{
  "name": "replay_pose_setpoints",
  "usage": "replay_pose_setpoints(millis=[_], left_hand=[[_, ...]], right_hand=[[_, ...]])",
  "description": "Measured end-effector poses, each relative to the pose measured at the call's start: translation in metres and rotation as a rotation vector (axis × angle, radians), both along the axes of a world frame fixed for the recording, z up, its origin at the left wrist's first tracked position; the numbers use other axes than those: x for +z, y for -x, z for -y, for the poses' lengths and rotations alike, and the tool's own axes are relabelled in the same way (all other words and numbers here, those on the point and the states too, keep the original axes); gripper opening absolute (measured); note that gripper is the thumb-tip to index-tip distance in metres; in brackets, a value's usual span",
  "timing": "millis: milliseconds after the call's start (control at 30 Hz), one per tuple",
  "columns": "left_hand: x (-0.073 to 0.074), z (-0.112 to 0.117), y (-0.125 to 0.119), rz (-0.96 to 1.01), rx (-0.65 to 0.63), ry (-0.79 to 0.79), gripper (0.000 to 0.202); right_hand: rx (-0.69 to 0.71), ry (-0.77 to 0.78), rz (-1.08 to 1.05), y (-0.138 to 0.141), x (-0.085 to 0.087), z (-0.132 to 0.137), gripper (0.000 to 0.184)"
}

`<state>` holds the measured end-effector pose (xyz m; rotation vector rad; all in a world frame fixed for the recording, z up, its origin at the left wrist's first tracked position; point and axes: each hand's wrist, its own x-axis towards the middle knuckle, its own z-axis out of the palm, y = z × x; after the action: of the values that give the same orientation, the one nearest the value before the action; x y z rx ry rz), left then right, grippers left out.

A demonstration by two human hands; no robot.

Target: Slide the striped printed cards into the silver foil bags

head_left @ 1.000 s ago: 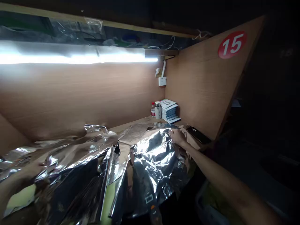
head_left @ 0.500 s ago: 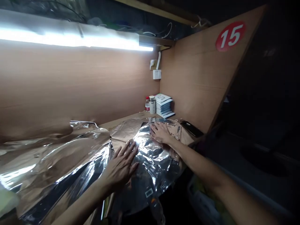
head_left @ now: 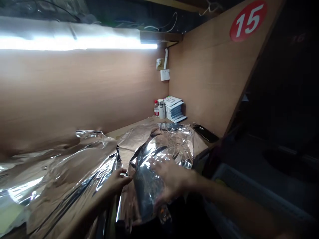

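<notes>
A large crinkled silver foil sheet (head_left: 74, 166) covers the wooden desk (head_left: 129, 127). My left hand (head_left: 117, 181) pinches a folded edge of the foil near the middle of the desk. My right hand (head_left: 171, 179) rests on the right part of the foil (head_left: 169, 142) near the front edge; its fingers are curled against the sheet and blurred by motion. That right part of the foil is bunched and lifted toward me.
In the back right corner stand a red-capped bottle (head_left: 156, 109), a metal flask (head_left: 161, 108) and a stack of booklets (head_left: 174, 109). A dark phone (head_left: 205, 133) lies by the right partition marked 15 (head_left: 248, 20). A socket (head_left: 164, 74) hangs under the light strip (head_left: 74, 41).
Both hands lay flat and spread on the foil half a second ago. Now they have drawn back toward me, the left closed on a foil edge, and the right foil section has bunched up.
</notes>
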<state>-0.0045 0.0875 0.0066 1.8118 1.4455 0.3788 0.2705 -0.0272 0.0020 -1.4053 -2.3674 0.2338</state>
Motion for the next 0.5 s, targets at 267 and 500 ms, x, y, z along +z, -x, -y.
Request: replay_pose_setpoints(millis=[267, 500], left_hand=[[0.074, 0.015, -0.055, 0.338, -0.374, 0.195, 0.051], [0.049, 0.008, -0.079, -0.156, -0.942, -0.348, 0.080]], right_hand=[[-0.357, -0.299, -0.506, 0.076, -0.063, 0.079, 0.039], [-0.561, -0.034, -1.252, 0.041, -0.053, 0.083, 0.040]])
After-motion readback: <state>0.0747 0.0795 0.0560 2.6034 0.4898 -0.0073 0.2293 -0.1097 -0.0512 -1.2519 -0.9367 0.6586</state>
